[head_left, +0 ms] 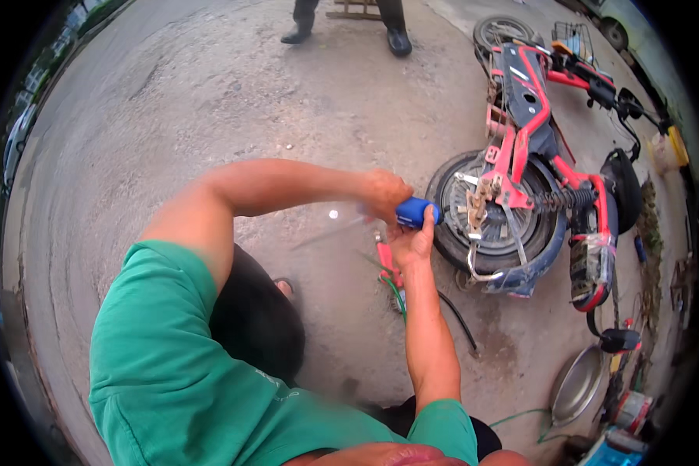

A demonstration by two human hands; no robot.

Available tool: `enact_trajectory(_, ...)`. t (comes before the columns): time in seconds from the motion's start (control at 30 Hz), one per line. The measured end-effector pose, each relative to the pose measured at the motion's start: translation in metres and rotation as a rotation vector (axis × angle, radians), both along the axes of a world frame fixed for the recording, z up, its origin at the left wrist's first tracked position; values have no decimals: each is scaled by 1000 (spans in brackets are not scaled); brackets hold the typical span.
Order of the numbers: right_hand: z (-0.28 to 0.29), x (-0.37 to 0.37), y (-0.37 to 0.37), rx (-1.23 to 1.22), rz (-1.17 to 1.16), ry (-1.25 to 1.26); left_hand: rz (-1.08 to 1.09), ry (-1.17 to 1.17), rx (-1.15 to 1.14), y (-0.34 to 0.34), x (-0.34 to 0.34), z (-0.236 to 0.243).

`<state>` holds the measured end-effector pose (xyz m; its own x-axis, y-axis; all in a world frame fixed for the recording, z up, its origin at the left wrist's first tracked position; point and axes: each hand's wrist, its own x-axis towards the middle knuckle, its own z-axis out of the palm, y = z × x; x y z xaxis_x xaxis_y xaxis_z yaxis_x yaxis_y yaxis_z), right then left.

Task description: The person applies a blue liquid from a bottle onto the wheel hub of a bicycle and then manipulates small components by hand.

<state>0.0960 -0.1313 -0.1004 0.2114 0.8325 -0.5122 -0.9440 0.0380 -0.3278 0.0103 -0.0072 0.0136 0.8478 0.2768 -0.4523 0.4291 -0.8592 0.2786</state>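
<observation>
My right hand (412,242) has its fingers around the underside of a short blue cylinder (414,211), its thumb raised along the near side. At the cylinder's left end is my left hand (386,193), fingers curled and smeared by motion; what they grip is hidden. A thin blurred rod-like streak runs left and down from below that hand. Just right of the cylinder is the rear wheel (448,182) of a red and black electric bike (530,116) lying on its side. Below my hands lies a red tool (386,260) with a green hose.
A black hose (460,322) lies right of my right forearm. A metal basin (576,386) stands at the lower right, near a blue container (613,449). Beyond, a person's dark shoes (398,42) stand on the rough concrete (171,101). A yellow-rimmed bucket (668,151) is far right.
</observation>
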Motion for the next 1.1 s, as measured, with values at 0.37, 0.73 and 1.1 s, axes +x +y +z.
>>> enact_trajectory(0.37, -16, 2, -8, -37, 12, -53, 163, 81, 47, -19, -3, 11)
enact_trajectory(0.73, -16, 1, -10, -35, 5, -80, 137, 32, 0, -11, -5, 4)
enact_trajectory(1.1, -22, 2, -9, -86, 10, -73, 144, 31, -48, -13, -3, 12)
